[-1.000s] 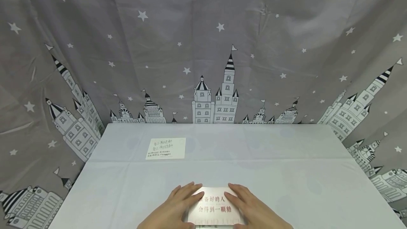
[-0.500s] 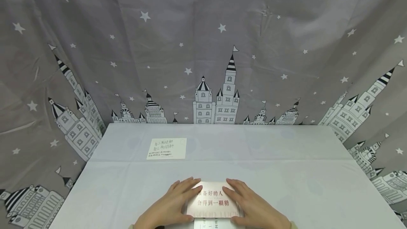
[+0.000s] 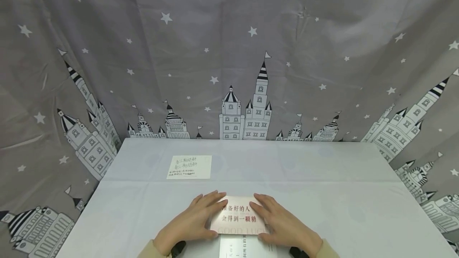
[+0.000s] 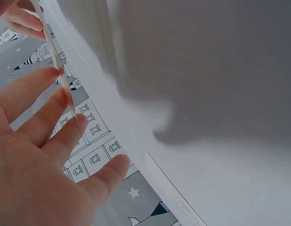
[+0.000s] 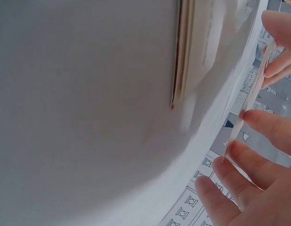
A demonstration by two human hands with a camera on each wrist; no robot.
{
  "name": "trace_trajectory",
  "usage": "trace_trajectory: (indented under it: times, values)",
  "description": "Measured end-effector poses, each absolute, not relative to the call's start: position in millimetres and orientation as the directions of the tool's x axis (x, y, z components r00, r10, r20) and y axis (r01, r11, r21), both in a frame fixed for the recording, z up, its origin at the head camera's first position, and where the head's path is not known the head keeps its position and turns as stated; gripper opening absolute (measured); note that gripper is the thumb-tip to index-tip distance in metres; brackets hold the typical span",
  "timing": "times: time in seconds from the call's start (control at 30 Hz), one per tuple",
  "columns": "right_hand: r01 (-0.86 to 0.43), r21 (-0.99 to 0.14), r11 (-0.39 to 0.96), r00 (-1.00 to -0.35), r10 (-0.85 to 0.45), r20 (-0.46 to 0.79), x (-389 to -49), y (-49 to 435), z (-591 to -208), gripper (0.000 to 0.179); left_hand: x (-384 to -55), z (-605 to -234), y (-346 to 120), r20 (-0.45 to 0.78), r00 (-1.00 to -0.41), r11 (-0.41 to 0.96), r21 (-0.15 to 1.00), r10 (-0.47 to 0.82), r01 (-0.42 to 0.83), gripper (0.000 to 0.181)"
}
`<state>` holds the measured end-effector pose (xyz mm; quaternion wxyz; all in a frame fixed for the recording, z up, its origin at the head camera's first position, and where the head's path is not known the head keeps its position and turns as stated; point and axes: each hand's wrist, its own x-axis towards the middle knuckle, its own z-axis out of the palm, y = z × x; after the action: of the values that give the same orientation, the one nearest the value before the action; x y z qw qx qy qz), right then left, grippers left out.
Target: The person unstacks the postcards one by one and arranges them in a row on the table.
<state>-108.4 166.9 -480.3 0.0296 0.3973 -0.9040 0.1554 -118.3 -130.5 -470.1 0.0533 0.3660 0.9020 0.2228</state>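
A pale card [image 3: 238, 213] with red Chinese characters and faint "GOOD LUCK" lettering is held between both hands in the head view. My left hand [image 3: 195, 220] grips its left side, thumb at the near corner and fingers at the far edge. On the opposite side my right hand [image 3: 283, 222] grips it the same way. Seen nearly edge-on in the left wrist view, the card [image 4: 65, 89] is thin and raised above the table. Nearer to me lies a white printed stack [image 3: 247, 247], partly covered by the card; its layered edge [image 5: 183, 56] shows in the right wrist view.
A cream postcard [image 3: 190, 167] with handwriting lies flat at the back left of the white-covered table [image 3: 322, 194]. Behind the table hangs a grey curtain [image 3: 179, 23] printed with castles and stars.
Both hands have moved forward, away from me, carrying the card along. More of the white printed stack now shows on the near side. The postcard stays on the table.
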Motion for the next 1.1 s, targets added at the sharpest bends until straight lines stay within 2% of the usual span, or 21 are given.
trace_trajectory:
  times: [0.27, 0.6, 1.1]
  values:
    - [-0.685, -0.316, 0.656, -0.715, -0.689, 0.12, -118, 167, -479, 0.073, -129, -471, -130, 0.033, -0.734, 0.641, 0.461, 0.678, 0.613, 0.078]
    - [-0.7, -0.265, 0.664, -0.708, -0.693, 0.134, -133, 165, -480, 0.075, -142, -473, -129, 0.037, -0.74, 0.65, 0.451, 0.671, 0.612, 0.078]
    - [-0.711, -0.285, 0.643, -0.696, -0.701, 0.157, -149, 162, -480, 0.074, -157, -476, -131, 0.037, -0.75, 0.661, 0.447, 0.66, 0.603, 0.078]
